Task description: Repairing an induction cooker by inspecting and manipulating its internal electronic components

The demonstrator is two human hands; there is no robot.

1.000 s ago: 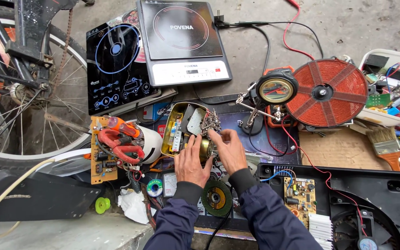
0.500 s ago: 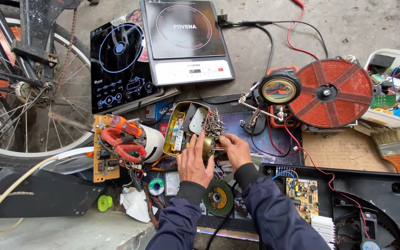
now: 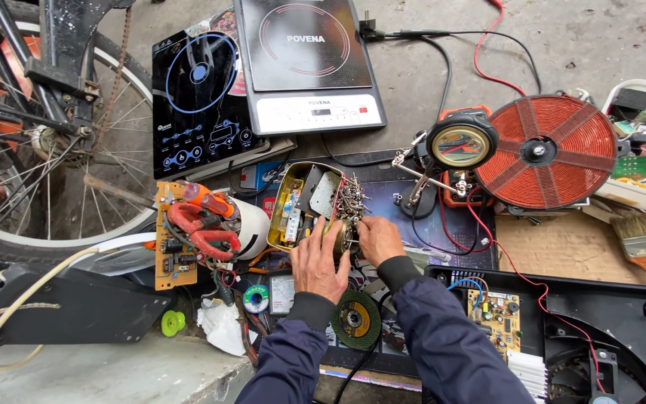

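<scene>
Reference landmark: the yellow parts tin (image 3: 300, 206), which lies open at the centre of the work area. Far left of the tin stands a bicycle wheel (image 3: 46, 150). Behind the tin lie two induction cooktops, one black with blue markings (image 3: 200, 105) and one black with a white control strip (image 3: 304, 67). Right of the tin rests a red-copper induction coil (image 3: 551, 150), with a round magnifier on a helping-hands stand (image 3: 459, 142) between the two. Right and nearer than the tin is an opened black cooktop housing (image 3: 622, 329) containing a green circuit board (image 3: 496, 318). Left of the tin, red-handled pliers (image 3: 200, 228) lie on a brown circuit board (image 3: 170, 247). A pile of screws (image 3: 351, 198) sits at the tin's right edge, probably kept there for quick access. The left hand (image 3: 319, 262) and right hand (image 3: 379, 238) are together, closed from either side on a small brass-coloured cylindrical part (image 3: 344, 236) just in front of the tin's right corner; the two-sided grip appears to steady it.
</scene>
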